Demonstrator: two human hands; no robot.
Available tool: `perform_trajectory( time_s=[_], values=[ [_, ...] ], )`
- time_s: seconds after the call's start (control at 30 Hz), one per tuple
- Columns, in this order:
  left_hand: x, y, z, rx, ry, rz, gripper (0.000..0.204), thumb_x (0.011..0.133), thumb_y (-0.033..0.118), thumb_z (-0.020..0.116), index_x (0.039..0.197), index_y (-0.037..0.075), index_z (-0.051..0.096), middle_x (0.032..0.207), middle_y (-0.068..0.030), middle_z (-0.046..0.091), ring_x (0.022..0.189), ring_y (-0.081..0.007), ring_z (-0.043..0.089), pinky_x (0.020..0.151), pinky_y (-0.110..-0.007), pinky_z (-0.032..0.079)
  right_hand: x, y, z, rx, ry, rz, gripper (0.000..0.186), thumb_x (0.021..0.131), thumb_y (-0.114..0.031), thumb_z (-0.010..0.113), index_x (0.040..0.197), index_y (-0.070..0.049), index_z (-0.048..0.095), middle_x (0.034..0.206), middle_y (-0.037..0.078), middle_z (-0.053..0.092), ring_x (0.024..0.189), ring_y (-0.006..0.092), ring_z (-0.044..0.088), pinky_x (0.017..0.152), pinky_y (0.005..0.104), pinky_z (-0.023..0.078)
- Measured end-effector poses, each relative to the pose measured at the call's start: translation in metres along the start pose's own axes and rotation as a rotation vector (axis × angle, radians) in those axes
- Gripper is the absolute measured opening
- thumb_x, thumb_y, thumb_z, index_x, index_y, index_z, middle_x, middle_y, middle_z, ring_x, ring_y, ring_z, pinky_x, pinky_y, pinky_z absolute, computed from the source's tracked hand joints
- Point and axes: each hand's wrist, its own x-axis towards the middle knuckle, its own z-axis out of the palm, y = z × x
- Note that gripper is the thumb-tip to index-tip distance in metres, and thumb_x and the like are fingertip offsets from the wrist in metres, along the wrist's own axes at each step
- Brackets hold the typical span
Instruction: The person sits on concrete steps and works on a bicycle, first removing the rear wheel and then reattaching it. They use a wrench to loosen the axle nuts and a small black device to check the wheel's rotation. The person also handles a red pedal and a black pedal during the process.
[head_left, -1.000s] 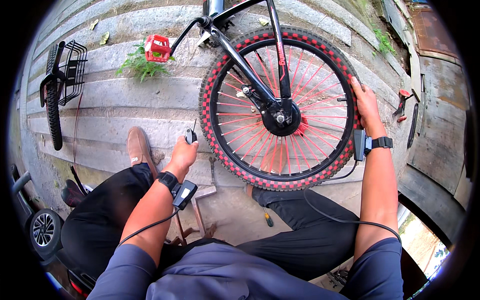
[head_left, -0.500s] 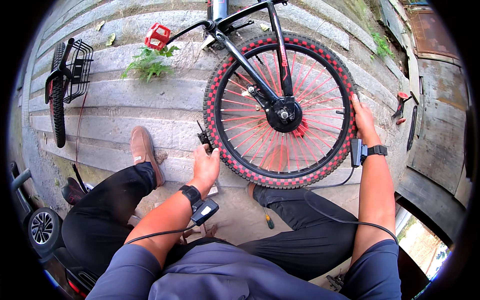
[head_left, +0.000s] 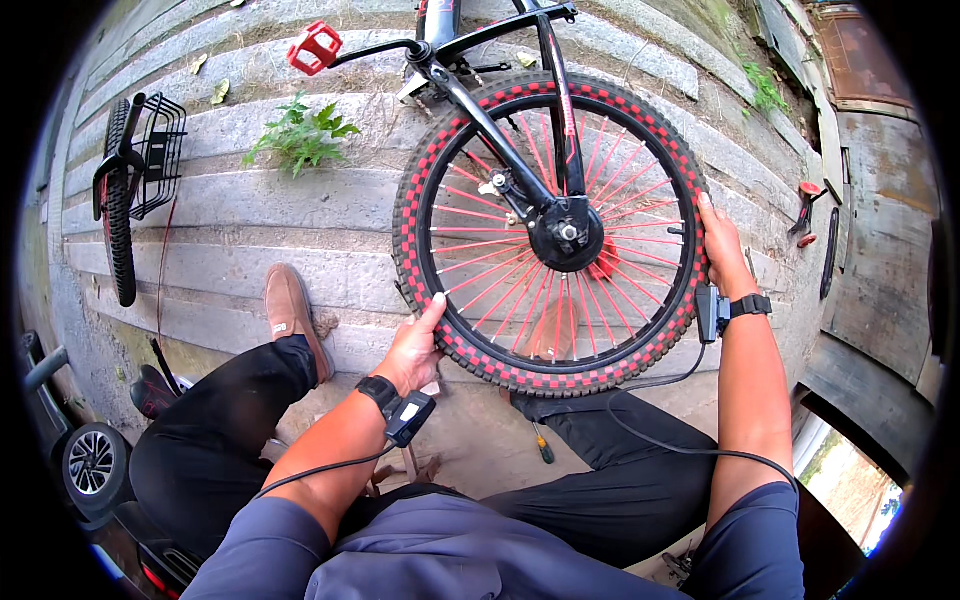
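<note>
A bicycle wheel (head_left: 566, 234) with red spokes and a red-and-black checkered tire (head_left: 560, 381) lies in front of me, still in the black frame (head_left: 478, 110). My left hand (head_left: 413, 352) grips the tire at its lower left, thumb on top and the other fingers mostly hidden below. At the right edge, my right hand (head_left: 724, 243) is closed round the tire, its fingers largely out of sight underneath. A black hub cover surrounds the axle nut at the wheel's centre.
A red pedal (head_left: 314, 48) sticks out at the upper left, above a leafy green plant (head_left: 302, 136). A front wheel with a black wire basket (head_left: 160, 155) stands farther left. The screwdriver (head_left: 542, 446) lies between my legs. Red-and-black parts (head_left: 806, 212) lie at the right.
My left hand has come up onto the tire and taken hold of it. The wheel has shifted slightly left and toward me, covering the dark metal part formerly visible beside it.
</note>
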Motion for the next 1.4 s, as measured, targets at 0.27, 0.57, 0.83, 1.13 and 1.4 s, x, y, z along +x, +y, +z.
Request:
perform_trajectory(
  time_s=[0.27,0.57,0.83,1.13,1.4],
  values=[
    [-0.021,0.035,-0.007,-0.140,-0.043,0.180,0.024,0.092,0.022,0.068,0.105,0.003,0.066,0.095,-0.0091,0.072,0.085,-0.0216,0.069,0.083,-0.039,0.057,0.002,0.056,-0.005,-0.011,-0.102,0.203,0.067,0.087,-0.066,0.060,0.098,0.000,0.063,0.075,0.003,0.055,0.061,0.0143,0.049,0.054,0.0311,0.041],
    [-0.155,0.094,0.018,0.045,0.019,0.562,0.030,0.088,0.015,0.069,0.113,0.000,0.060,0.097,-0.0086,0.070,0.084,-0.0203,0.069,0.078,-0.035,0.059,-0.034,0.082,0.041,0.073,-0.352,0.323,0.068,0.096,-0.055,0.053,0.133,0.001,0.051,0.114,0.018,0.065,0.083,0.0316,0.066,0.078,0.0492,0.052],
    [-0.251,0.171,0.058,0.448,-0.075,0.906,0.030,0.086,0.017,0.073,0.104,0.001,0.056,0.082,-0.0019,0.062,0.061,-0.0089,0.061,0.056,-0.024,0.054,-0.041,0.197,0.155,0.391,-0.361,0.269,0.036,0.097,-0.039,0.060,0.103,-0.004,0.066,0.081,0.009,0.070,0.062,0.0233,0.066,0.058,0.0398,0.057],
    [-0.231,0.170,0.105,0.568,0.013,0.993,0.074,0.080,0.020,0.078,0.127,-0.021,0.037,0.090,-0.0138,0.065,0.068,-0.0143,0.065,0.058,-0.027,0.055,-0.122,0.181,0.179,0.246,-0.511,0.391,0.054,0.100,-0.043,0.051,0.128,0.002,0.058,0.113,0.014,0.069,0.093,0.0256,0.068,0.071,0.0391,0.058],
    [-0.240,0.159,0.122,0.492,-0.068,0.968,0.054,0.082,0.022,0.078,0.115,-0.011,0.052,0.087,-0.0079,0.064,0.067,-0.0112,0.062,0.056,-0.026,0.054,-0.168,0.124,0.174,0.288,-0.492,0.400,0.058,0.098,-0.048,0.052,0.134,-0.002,0.055,0.116,0.014,0.068,0.090,0.0257,0.069,0.066,0.0390,0.056]
  ],
)
